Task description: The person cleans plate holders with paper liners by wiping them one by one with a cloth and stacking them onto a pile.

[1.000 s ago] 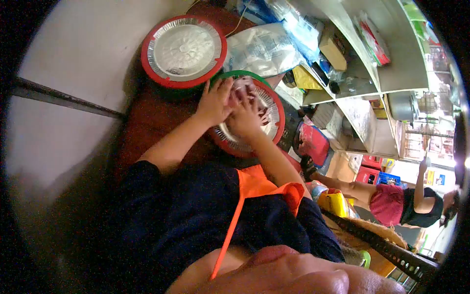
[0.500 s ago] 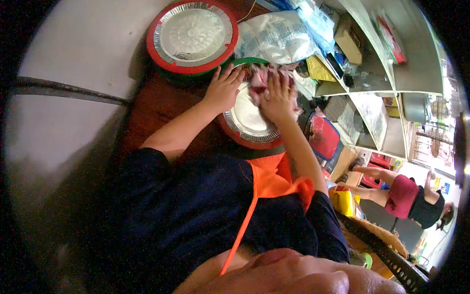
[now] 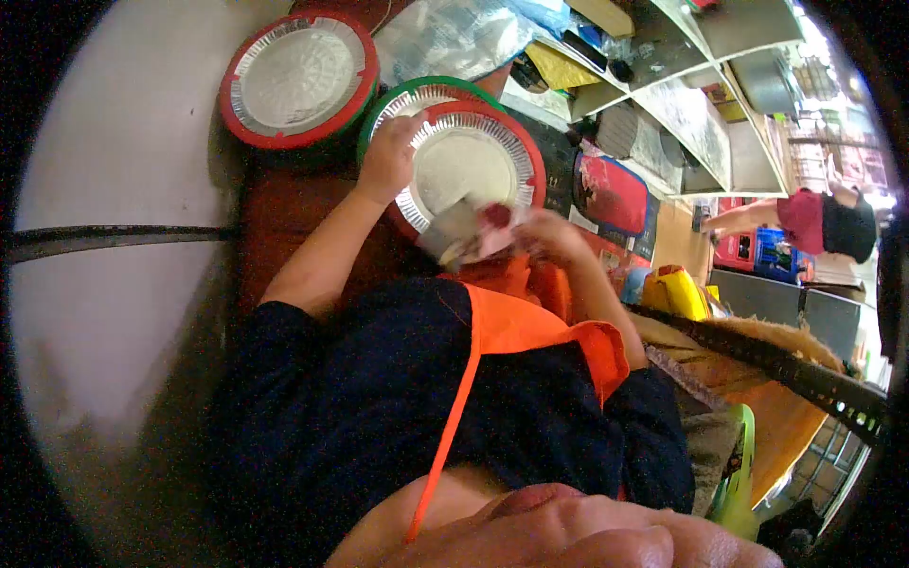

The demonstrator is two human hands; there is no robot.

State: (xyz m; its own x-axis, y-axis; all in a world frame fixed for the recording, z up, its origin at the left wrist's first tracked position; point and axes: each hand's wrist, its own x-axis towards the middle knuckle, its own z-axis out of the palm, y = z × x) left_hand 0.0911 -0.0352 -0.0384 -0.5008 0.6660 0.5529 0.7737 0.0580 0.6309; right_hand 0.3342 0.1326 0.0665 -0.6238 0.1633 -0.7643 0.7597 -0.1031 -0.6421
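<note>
My left hand (image 3: 386,159) is closed on the left edge of a red-rimmed plate (image 3: 537,166) with a silvery, fluted inner surface. This plate sits partly over a green-rimmed plate (image 3: 453,83) with a similar silvery inside. Over the plate's near edge, a crumpled grey, white and dark red cloth (image 3: 459,232) is smeared by motion. My right hand (image 3: 554,237) grips the cloth at its right side; its fingers are blurred. To the upper left, another red-rimmed plate (image 3: 301,83) rests on what looks like a stack.
The plates are on a dark red-brown table (image 3: 294,213). Behind them lies a clear plastic bag (image 3: 450,38). White shelving (image 3: 696,104) with assorted items stands at the right. A person (image 3: 805,222) is farther off, near crates. A yellow packet (image 3: 677,292) sits by my right arm.
My right hand has drawn the cloth from the plate's far side to its near edge. My left hand has gone from lying flat to gripping the rim, and the plate now sits offset over the green-rimmed one.
</note>
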